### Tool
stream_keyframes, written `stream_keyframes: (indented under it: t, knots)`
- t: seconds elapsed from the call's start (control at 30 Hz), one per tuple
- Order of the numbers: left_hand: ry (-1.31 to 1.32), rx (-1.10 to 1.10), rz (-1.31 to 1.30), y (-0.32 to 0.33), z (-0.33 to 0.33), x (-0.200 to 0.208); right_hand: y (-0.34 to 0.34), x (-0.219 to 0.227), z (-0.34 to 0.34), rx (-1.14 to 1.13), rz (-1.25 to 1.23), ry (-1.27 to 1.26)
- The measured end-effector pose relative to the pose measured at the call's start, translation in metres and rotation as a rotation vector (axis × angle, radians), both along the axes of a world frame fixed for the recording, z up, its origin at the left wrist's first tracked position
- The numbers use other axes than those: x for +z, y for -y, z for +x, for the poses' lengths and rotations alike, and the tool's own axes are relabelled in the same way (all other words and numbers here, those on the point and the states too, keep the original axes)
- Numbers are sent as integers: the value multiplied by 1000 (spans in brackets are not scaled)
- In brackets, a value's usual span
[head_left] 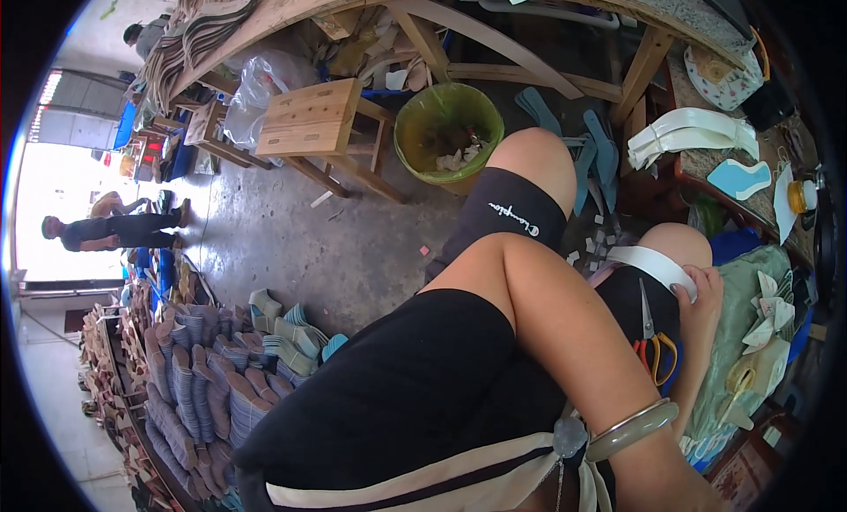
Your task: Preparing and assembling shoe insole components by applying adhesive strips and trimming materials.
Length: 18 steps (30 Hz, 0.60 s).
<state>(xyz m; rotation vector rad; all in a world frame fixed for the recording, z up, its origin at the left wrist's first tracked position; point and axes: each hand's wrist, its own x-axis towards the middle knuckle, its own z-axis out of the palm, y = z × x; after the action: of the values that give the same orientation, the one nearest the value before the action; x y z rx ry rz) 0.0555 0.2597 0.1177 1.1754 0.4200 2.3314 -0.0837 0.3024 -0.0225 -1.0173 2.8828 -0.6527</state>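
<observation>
My right hand (700,302) is closed around one end of a curved white strip (655,263), fingers and thumb pressed on it. The strip lies bent across my knee. Scissors (651,331) with orange and yellow handles rest on my dark shorts just beside that hand, blades pointing away from me. My left forearm crosses my body toward the right, with a grey-green bangle at the wrist. Only the back of my left hand (666,478) shows at the lower edge; its fingers are out of the picture, so what it touches is hidden.
Stacked white curved pieces (693,134) and a light-blue cutout (739,178) lie on the bench at right. A lined bin (448,134) and a wooden stool (309,119) stand ahead. Insole-shaped stacks (198,380) fill the left. Scraps litter the floor. A person (115,231) stands far left.
</observation>
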Motion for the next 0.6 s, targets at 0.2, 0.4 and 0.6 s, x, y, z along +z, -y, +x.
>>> stream_keyframes:
  t: [0.2,0.4,0.6]
  knots:
    - [-37,-86,81,33,-3,12,2,-4,3,36,-99,-88]
    - [-87,-154,143,79,-27,27,0,-12,-2,58,-168,-85]
    - [-150,-73,49,101,-30,32,-43,8,-43,-43,-305,117]
